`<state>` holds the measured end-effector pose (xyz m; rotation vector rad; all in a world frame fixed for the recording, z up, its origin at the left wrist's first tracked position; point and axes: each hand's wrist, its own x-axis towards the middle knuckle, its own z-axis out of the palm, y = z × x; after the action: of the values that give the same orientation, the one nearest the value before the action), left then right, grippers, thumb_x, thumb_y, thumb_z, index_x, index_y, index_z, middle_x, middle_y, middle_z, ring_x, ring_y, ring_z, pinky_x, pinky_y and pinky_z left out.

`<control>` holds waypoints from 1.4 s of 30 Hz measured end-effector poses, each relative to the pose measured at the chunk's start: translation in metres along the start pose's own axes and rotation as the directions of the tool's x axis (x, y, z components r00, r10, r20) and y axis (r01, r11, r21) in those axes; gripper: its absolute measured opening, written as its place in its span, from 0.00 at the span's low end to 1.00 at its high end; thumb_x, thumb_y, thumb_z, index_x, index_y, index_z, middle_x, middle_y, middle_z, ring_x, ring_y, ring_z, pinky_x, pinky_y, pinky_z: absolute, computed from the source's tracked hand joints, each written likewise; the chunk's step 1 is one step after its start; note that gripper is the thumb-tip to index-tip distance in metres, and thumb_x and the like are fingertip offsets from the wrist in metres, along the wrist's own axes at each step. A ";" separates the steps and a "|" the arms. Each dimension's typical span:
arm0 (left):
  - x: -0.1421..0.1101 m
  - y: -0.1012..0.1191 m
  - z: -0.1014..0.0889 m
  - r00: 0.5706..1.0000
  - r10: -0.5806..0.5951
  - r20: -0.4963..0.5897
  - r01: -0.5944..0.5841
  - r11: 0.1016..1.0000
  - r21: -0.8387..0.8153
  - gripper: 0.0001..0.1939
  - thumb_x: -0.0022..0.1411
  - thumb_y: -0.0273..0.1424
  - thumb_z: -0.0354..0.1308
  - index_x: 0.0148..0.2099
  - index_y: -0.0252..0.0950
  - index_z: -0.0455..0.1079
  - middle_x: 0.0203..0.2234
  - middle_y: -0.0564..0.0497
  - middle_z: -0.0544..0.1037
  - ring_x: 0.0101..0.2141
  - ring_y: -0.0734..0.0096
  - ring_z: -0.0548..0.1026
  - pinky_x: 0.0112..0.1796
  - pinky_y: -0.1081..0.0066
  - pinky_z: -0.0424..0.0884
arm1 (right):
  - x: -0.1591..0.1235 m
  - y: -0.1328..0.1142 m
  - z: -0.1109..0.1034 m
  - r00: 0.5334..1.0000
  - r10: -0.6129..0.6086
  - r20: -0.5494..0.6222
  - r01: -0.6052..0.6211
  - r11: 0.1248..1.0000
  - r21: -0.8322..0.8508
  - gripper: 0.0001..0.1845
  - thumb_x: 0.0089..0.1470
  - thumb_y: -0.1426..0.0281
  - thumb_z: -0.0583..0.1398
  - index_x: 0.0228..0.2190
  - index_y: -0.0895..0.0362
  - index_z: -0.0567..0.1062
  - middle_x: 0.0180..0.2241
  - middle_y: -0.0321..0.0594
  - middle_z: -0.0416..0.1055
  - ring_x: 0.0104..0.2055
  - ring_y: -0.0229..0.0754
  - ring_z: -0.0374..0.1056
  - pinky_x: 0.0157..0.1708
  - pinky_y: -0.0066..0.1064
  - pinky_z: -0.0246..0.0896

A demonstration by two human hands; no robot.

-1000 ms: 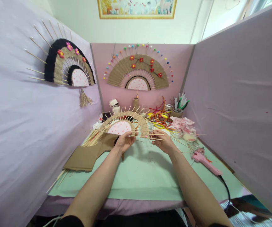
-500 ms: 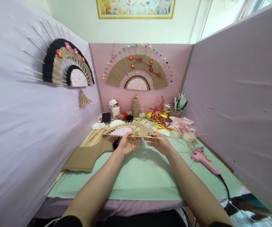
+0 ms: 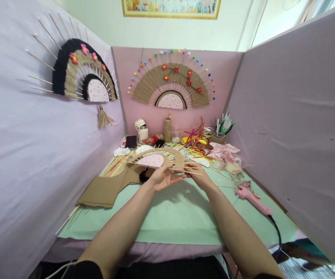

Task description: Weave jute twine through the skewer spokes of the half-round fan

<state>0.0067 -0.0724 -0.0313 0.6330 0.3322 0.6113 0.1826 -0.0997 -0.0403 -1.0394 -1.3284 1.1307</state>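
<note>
Both hands hold up a half-round woven fan (image 3: 179, 158), made of thin sticks with a band of brown twine and a pink dotted half-circle at its centre. My left hand (image 3: 164, 178) grips the fan's lower edge near the dotted piece, thumb on top and fingers stretched out underneath. At the right end, my right hand (image 3: 198, 174) pinches the sticks and the twine edge; some of its fingers are hidden. Black yarn (image 3: 144, 176) shows below the fan, left of my left hand.
A pink hot glue gun (image 3: 254, 199) lies at the right. Cut cardboard (image 3: 100, 192) lies over bamboo sticks at the left. Coloured pipe cleaners (image 3: 198, 137), a twine roll (image 3: 167, 130) and a white bottle (image 3: 141, 131) are at the back. Finished fans (image 3: 170, 81) hang on the partitions.
The fan is tilted a little more towards me, showing more of its face. My right hand has shifted slightly, and my left fingers now reach further right beneath the fan.
</note>
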 end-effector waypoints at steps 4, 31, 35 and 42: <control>0.002 0.000 -0.001 0.998 0.033 -0.053 -0.032 0.999 0.019 0.13 0.61 0.27 0.49 0.47 0.26 0.64 0.33 0.38 0.78 0.38 0.60 0.77 0.38 0.71 0.73 | -0.002 -0.007 -0.005 0.999 -0.007 -0.031 0.004 0.996 -0.091 0.17 0.43 0.57 0.61 0.27 0.59 0.74 0.22 0.36 0.65 0.22 0.32 0.54 0.21 0.27 0.48; 0.004 0.001 0.000 0.990 0.051 -0.129 -0.046 0.998 0.041 0.14 0.63 0.27 0.46 0.44 0.22 0.67 0.33 0.36 0.78 0.37 0.65 0.77 0.38 0.75 0.73 | -0.029 -0.028 -0.065 0.970 -0.091 0.226 0.112 0.990 -0.082 0.10 0.44 0.63 0.65 0.27 0.58 0.77 0.20 0.37 0.69 0.22 0.35 0.60 0.23 0.28 0.55; 0.004 0.001 0.000 0.987 0.062 -0.146 -0.056 0.998 0.041 0.14 0.63 0.27 0.46 0.46 0.22 0.66 0.33 0.36 0.78 0.37 0.65 0.77 0.37 0.75 0.73 | -0.027 -0.029 -0.062 0.982 -0.142 0.125 0.156 0.980 -0.119 0.09 0.44 0.64 0.65 0.22 0.58 0.74 0.18 0.35 0.66 0.21 0.33 0.57 0.22 0.27 0.51; 0.003 0.000 0.000 0.991 0.066 -0.116 -0.061 0.997 0.043 0.14 0.62 0.26 0.47 0.47 0.23 0.65 0.33 0.37 0.78 0.36 0.65 0.77 0.37 0.74 0.73 | -0.024 -0.025 -0.064 0.980 -0.200 -0.019 0.195 0.969 -0.151 0.14 0.46 0.61 0.62 0.20 0.58 0.69 0.19 0.32 0.60 0.23 0.34 0.54 0.25 0.28 0.50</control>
<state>0.0090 -0.0700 -0.0316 0.6485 0.4363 0.7060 0.2487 -0.1229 -0.0197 -1.0034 -1.4717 0.8725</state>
